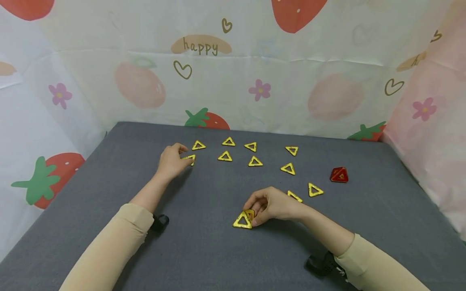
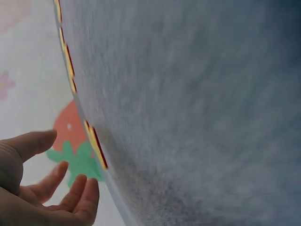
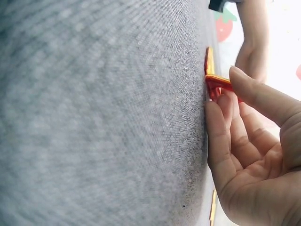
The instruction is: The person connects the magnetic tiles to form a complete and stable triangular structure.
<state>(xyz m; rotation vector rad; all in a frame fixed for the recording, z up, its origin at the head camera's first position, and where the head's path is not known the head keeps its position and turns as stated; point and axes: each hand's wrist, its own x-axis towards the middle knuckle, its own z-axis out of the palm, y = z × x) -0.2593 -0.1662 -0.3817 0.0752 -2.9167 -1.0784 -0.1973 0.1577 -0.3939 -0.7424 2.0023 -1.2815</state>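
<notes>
A dark grey cloth-covered tabletop [image 1: 218, 258] stretches before a pale fabric backdrop [image 1: 218, 93] printed with strawberries, pink flowers, outlined hearts and the word "happy", its panels enclosing the far side and both flanks. A person in cream sleeves [image 1: 109, 246] works there with both hands.

Near the middle of the cloth, the right hand [image 1: 271, 206] pinches a raised yellow tile [image 1: 249, 212] between thumb and fingertips. The triangular piece stands tilted up off the surface at the right edge of a flat yellow tile [image 1: 242, 226]; fingers cover part of it, and which way its corner points cannot be told. The flat one aims a corner away from the person, its base toward the near side, its sides close enough in length that no long axis stands out.

Farther off to the left, the left hand [image 1: 172, 161] hovers, thumb apart from loosely bent fingers, holding nothing. It is nearest to a partly hidden tile [image 1: 193, 159], whose straight edge faces right and whose corner points left beneath the fingers.

More yellow triangles [image 1: 255, 164] lie flat across the far half, corners variously turned. A red faceted piece [image 1: 339, 175] sits at right.
</notes>
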